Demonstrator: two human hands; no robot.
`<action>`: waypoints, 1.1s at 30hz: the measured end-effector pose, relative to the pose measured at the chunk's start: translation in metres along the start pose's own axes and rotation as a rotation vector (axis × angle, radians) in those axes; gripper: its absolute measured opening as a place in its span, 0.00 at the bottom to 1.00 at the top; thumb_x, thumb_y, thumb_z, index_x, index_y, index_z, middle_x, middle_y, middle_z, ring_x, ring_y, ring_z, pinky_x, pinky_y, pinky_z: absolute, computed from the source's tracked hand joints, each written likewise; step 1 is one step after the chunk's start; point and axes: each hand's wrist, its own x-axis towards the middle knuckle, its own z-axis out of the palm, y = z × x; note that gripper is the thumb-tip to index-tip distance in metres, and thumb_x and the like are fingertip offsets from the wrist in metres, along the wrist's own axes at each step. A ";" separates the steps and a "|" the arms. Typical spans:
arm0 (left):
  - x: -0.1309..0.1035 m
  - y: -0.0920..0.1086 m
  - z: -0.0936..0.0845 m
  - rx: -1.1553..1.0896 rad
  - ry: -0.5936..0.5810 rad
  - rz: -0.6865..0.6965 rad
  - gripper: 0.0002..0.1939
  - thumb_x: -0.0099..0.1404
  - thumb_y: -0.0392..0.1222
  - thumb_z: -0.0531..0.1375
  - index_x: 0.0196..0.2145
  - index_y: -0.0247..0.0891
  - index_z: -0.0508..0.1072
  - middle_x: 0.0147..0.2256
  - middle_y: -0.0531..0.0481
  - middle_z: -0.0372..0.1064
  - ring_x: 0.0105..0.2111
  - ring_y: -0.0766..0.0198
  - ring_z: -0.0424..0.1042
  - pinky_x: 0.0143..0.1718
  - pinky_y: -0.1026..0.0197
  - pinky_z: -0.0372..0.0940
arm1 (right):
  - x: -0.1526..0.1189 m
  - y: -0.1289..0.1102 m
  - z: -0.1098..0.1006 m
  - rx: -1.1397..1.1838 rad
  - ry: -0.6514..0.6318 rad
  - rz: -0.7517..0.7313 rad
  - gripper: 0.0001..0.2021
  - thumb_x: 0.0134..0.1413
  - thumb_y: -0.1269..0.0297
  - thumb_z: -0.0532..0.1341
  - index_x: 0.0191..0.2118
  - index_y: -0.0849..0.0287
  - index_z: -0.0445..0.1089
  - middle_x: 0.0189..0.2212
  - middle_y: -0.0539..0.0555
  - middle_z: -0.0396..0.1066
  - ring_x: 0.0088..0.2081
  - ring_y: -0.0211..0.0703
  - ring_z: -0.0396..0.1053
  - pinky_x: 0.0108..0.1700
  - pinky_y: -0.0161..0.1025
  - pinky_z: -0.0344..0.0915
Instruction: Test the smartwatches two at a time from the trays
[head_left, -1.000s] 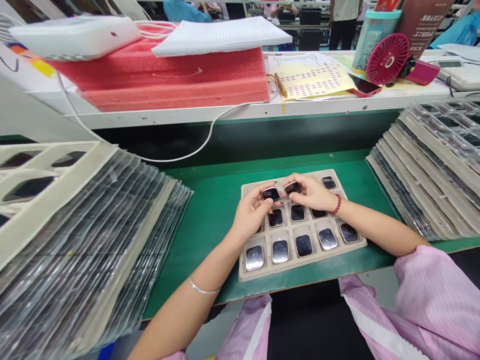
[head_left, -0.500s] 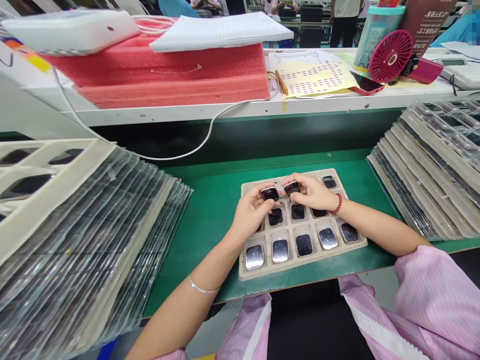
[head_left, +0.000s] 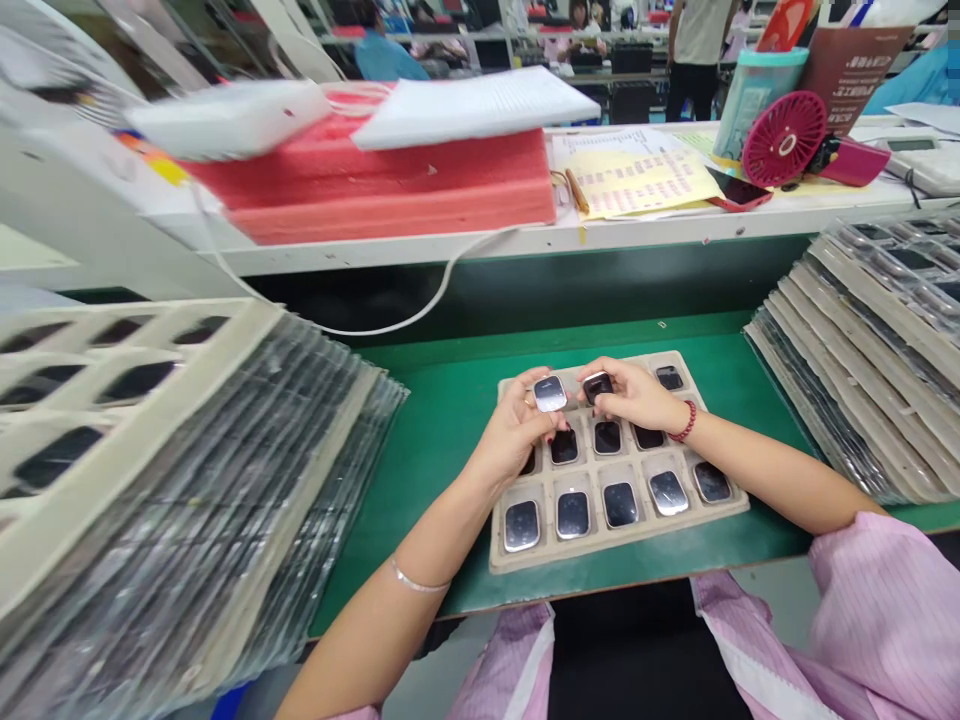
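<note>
Two square-screened pieces [head_left: 550,394] [head_left: 598,387] are held over the far side of the beige tray [head_left: 549,548], one in each hand, left hand [head_left: 517,430] and right hand [head_left: 634,395] both grasping near the edges, probably so the screens stay uncovered.

The person there has a compartment tray [head_left: 547,525] straight ahead on the bench mat [head_left: 420,450], smartwatch units [head_left: 573,514] in its pockets. Over its back part, one unit [head_left: 550,394] sits in the left hand [head_left: 514,432], another unit [head_left: 598,387] in the right hand [head_left: 634,397] just beside it. One tray stack [head_left: 300,470] stands to the left, a second stack [head_left: 847,390] to the right. Behind, on the shelf [head_left: 375,257], a foam block [head_left: 420,205] bears a paper pad [head_left: 487,110]; right of it lie papers [head_left: 637,180], then a phone [head_left: 741,190], a fan [head_left: 784,140] before a cup [head_left: 757,85].
</note>
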 end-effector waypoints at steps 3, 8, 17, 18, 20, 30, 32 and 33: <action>-0.022 0.026 0.002 -0.257 -0.330 -0.124 0.31 0.51 0.48 0.73 0.50 0.37 0.70 0.27 0.53 0.72 0.13 0.76 0.61 0.13 0.74 0.53 | -0.002 -0.002 -0.002 0.217 0.030 0.151 0.18 0.54 0.68 0.63 0.51 0.59 0.68 0.43 0.58 0.76 0.33 0.38 0.75 0.29 0.32 0.73; -0.073 0.074 0.029 -0.373 -0.850 -0.276 0.34 0.42 0.53 0.76 0.44 0.33 0.74 0.24 0.51 0.72 0.18 0.65 0.70 0.19 0.67 0.65 | -0.003 -0.001 -0.010 0.515 0.013 0.277 0.20 0.64 0.56 0.60 0.58 0.56 0.68 0.50 0.61 0.74 0.41 0.44 0.78 0.35 0.35 0.78; -0.105 0.078 0.034 -0.294 -0.788 -0.249 0.32 0.40 0.54 0.76 0.40 0.33 0.78 0.27 0.49 0.73 0.27 0.60 0.76 0.30 0.66 0.68 | -0.016 -0.054 -0.001 0.623 -0.074 0.226 0.13 0.58 0.63 0.66 0.49 0.57 0.72 0.47 0.56 0.71 0.44 0.44 0.76 0.37 0.36 0.79; -0.105 0.078 0.030 -0.326 -0.773 -0.234 0.31 0.42 0.54 0.76 0.41 0.34 0.78 0.26 0.50 0.72 0.23 0.64 0.73 0.28 0.67 0.67 | -0.023 -0.066 0.004 0.641 -0.090 0.191 0.13 0.57 0.62 0.67 0.47 0.57 0.72 0.46 0.55 0.70 0.44 0.44 0.76 0.36 0.36 0.79; -0.096 0.081 0.023 -0.369 -0.718 -0.202 0.31 0.47 0.53 0.74 0.46 0.36 0.76 0.24 0.52 0.71 0.18 0.69 0.69 0.22 0.69 0.65 | -0.042 -0.093 0.019 0.695 -0.153 0.133 0.15 0.56 0.60 0.69 0.46 0.57 0.70 0.46 0.54 0.69 0.44 0.45 0.76 0.35 0.36 0.78; 0.004 0.035 0.015 0.119 -0.098 -0.172 0.33 0.53 0.42 0.72 0.55 0.39 0.68 0.39 0.47 0.75 0.34 0.62 0.77 0.26 0.68 0.65 | -0.088 -0.138 0.066 0.768 -0.435 0.114 0.37 0.36 0.45 0.75 0.48 0.64 0.66 0.43 0.59 0.71 0.34 0.34 0.72 0.38 0.32 0.71; 0.004 0.027 0.015 0.148 -0.108 -0.170 0.33 0.53 0.42 0.70 0.56 0.38 0.67 0.40 0.47 0.75 0.36 0.60 0.77 0.28 0.67 0.65 | -0.091 -0.138 0.066 0.755 -0.421 0.115 0.38 0.36 0.45 0.75 0.49 0.64 0.65 0.43 0.59 0.71 0.34 0.35 0.73 0.38 0.32 0.71; 0.004 0.025 0.015 0.152 -0.107 -0.160 0.32 0.53 0.41 0.70 0.55 0.38 0.67 0.40 0.47 0.75 0.36 0.60 0.77 0.29 0.67 0.65 | -0.092 -0.139 0.064 0.755 -0.416 0.115 0.38 0.37 0.45 0.75 0.50 0.63 0.65 0.43 0.59 0.72 0.34 0.35 0.74 0.38 0.32 0.71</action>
